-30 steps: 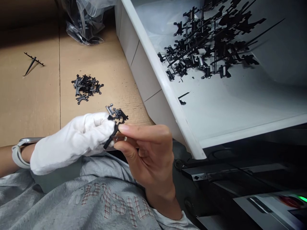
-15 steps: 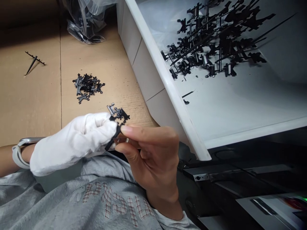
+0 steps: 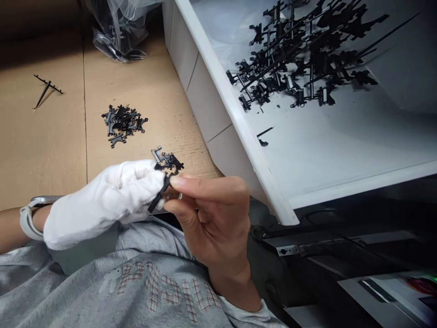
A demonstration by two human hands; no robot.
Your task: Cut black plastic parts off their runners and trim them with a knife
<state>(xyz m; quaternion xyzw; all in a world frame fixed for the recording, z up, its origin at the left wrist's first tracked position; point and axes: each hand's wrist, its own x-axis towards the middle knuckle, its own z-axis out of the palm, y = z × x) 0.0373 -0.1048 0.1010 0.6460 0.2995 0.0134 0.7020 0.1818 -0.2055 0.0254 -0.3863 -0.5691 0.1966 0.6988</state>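
My left hand [image 3: 112,200], in a white glove, pinches a small black plastic part [image 3: 157,200] close to my body. From the right, my bare right hand [image 3: 215,218] grips the same part between thumb and index finger, near its upper end. The gloved fingers partly cover the part. Just beyond my fingertips lies a small group of black plastic parts [image 3: 168,159] on the tan tabletop [image 3: 150,91]. Farther off is a larger pile of similar black parts [image 3: 124,120], flat and notched at the ends.
A white bin [image 3: 327,155] at the right holds many black parts still on thin runners [image 3: 290,54]. Its wall rises beside my right hand. A clear plastic bag [image 3: 119,36] lies at the back, and a T-shaped black runner [image 3: 48,86] at the far left.
The view has shifted slightly. Both hands keep hold of the black part in nearly the same place; the piles look unchanged.
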